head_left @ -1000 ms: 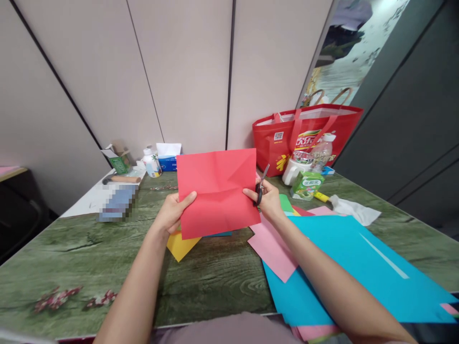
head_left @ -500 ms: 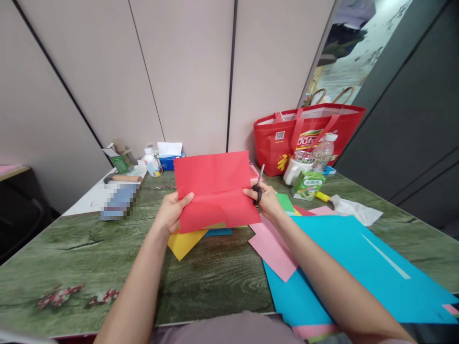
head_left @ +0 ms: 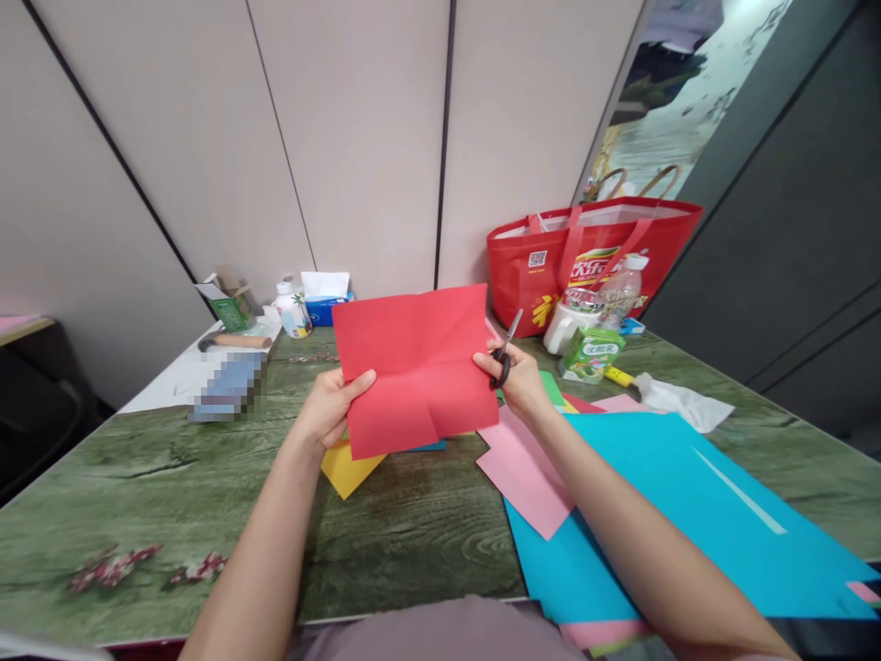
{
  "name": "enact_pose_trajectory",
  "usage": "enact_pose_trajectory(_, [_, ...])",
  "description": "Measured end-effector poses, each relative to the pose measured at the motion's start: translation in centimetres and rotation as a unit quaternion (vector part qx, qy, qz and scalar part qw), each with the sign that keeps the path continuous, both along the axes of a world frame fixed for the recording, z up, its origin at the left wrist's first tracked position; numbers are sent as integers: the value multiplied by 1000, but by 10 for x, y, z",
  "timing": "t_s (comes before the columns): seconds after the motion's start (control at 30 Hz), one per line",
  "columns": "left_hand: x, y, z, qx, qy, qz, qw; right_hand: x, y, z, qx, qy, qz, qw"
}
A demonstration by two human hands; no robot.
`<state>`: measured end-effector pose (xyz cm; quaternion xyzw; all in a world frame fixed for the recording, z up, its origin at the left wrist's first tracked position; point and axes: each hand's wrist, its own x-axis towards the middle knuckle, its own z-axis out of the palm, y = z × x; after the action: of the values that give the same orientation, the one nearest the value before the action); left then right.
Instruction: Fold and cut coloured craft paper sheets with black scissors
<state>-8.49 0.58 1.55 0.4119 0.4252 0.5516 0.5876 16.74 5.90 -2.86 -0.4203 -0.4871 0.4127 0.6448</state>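
Observation:
A creased sheet of red paper is held up in front of me, above the table. At its left edge my left hand is closed, thumb on the front and fingers hidden behind. My right hand pinches the right edge and also carries black-handled scissors, blades pointing up. Behind and below the red sheet, a yellow paper and a bit of blue paper show. Pink paper lies under my right forearm, partly over a large blue sheet.
A red shopping bag, a white mug, a clear bottle and a green drink carton stand back right. Back left are a tissue box, a white bottle, a hammer and a green box.
The red sheet has tilted, its right side rising slightly and its creases showing more. My right hand has shifted a little right with the scissors, which lean further right.

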Motion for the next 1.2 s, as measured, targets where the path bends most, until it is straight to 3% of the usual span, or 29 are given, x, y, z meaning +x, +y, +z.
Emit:
enact_pose_trajectory(0.13, [-6,1,4,38,-13,71,997,-1,-19,22,101,2,-83,991])
enact_pose_trajectory(0.2, [-8,1,6,52,-14,96,994,-5,-32,35,129,-18,-73,989])
enact_pose_trajectory(0.27, [-10,1,8,60,-16,116,991,-12,-45,43,97,-56,67,991])
enact_pose_trajectory(0.33, [-11,1,10,64,-21,131,989,-22,-54,42,25,-81,264,961])
enact_pose_trajectory(0.43, [-14,0,11,70,-31,148,986,-37,-60,27,-68,-47,394,915])
enact_pose_trajectory(0.57, [-15,0,13,89,-43,158,982,-48,-60,4,-113,-49,412,903])
enact_pose_trajectory(0.67, [-13,0,12,105,-44,160,981,-52,-60,-3,-119,-52,411,902])
enact_pose_trajectory(1.03, [-2,-3,7,94,-27,106,990,-55,-63,4,-135,-33,365,921])
enact_pose_trajectory(1.2, [-4,2,4,123,-30,161,979,-55,-63,-1,-186,-18,378,907])
